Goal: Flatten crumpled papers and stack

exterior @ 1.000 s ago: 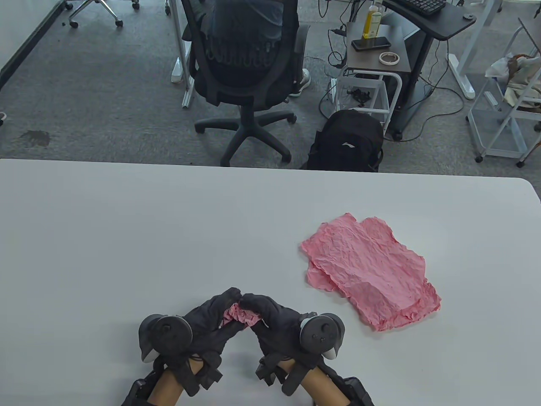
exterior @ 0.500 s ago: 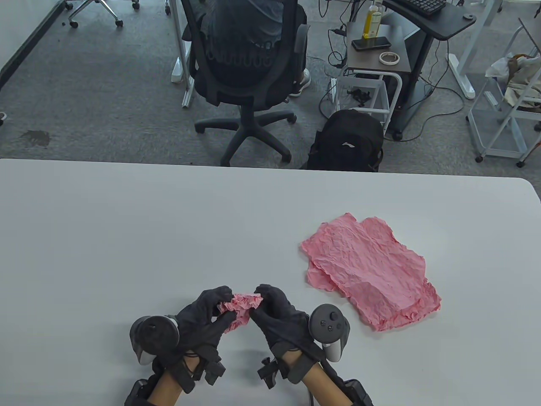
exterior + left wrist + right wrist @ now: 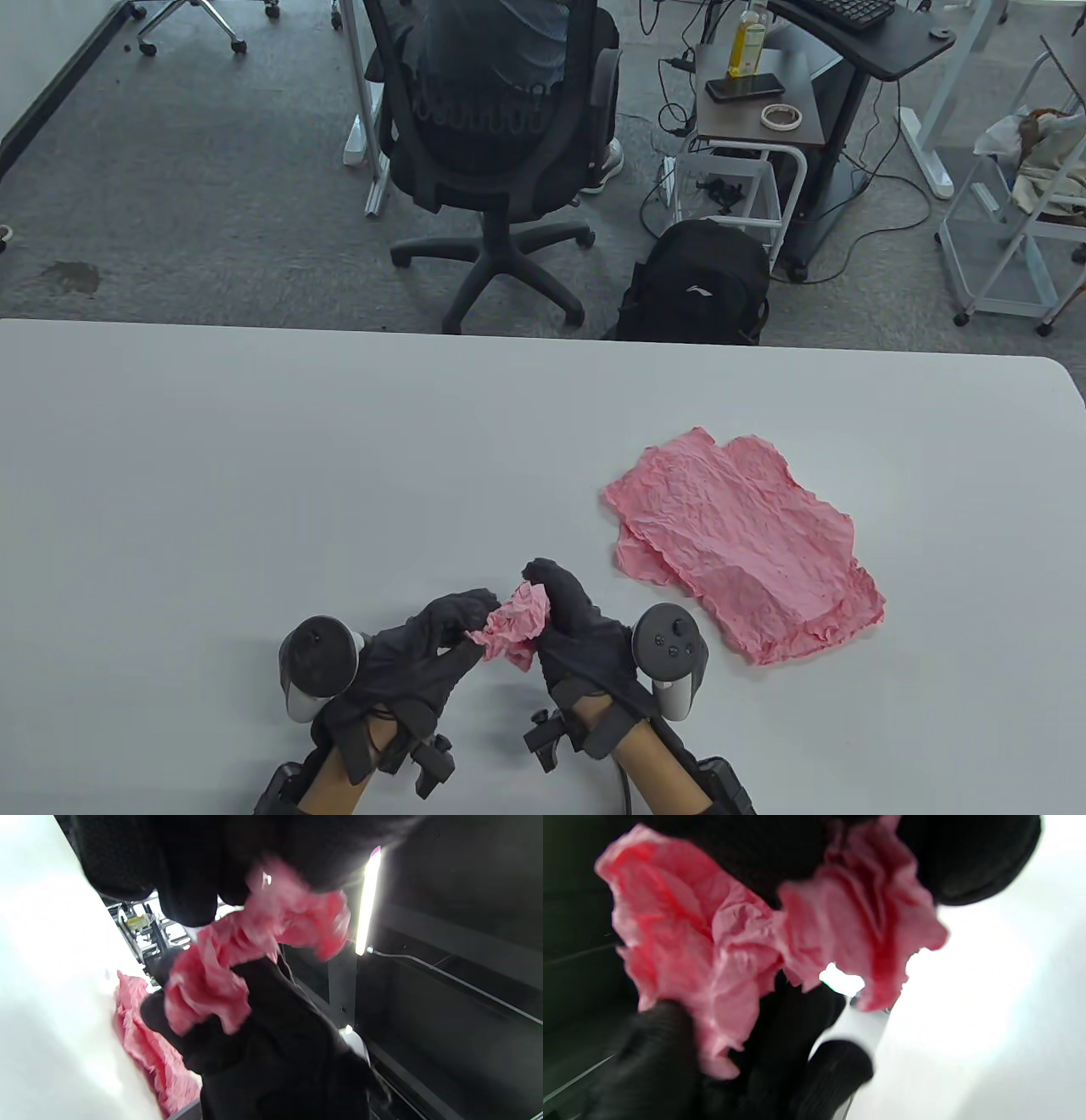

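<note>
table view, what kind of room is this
Most likely an office or lab workspace: a black mesh swivel chair on grey carpet, a black desk with a keyboard, and cables by a small side table.

Grey carpet point(image 3: 212, 170) beyond the white table point(image 3: 339, 441); black office chair point(image 3: 501, 127), backpack point(image 3: 696, 284), dark desk point(image 3: 874, 38).

No readable words or numbers anywhere; only a white swoosh-like logo mark on the black backpack point(image 3: 694, 293) beyond the table.
</note>
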`<state>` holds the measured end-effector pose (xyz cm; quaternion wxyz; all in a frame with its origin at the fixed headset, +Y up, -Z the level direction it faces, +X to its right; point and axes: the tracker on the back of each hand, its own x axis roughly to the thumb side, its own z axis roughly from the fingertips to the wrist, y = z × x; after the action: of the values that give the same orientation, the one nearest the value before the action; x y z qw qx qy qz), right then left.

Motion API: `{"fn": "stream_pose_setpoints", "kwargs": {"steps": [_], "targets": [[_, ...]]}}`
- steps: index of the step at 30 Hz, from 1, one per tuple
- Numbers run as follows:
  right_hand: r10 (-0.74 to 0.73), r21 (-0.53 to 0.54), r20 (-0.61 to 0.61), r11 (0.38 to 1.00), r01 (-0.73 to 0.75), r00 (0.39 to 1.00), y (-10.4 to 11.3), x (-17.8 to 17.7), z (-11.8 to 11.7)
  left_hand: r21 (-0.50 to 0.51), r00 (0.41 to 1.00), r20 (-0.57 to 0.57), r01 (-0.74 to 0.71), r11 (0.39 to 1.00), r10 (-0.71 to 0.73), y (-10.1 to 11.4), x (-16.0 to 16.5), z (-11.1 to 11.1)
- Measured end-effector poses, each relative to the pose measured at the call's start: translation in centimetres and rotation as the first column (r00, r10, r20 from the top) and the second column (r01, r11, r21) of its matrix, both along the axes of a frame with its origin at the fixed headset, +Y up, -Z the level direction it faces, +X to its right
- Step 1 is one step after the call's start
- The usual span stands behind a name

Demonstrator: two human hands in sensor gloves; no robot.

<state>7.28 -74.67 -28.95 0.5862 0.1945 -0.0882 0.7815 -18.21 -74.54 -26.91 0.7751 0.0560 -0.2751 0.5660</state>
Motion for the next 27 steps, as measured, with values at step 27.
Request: {"fn": "stream_pose_setpoints", "kwargs": {"steps": [27], "targets": [[0.411,0.47,-0.036,0.811,-0.348,0.911,2.9,-2.0,3.0,-0.113,0.983,-0.186,-0.02,0.993,-0.002,-0.7,-1.8,-0.4]]}}
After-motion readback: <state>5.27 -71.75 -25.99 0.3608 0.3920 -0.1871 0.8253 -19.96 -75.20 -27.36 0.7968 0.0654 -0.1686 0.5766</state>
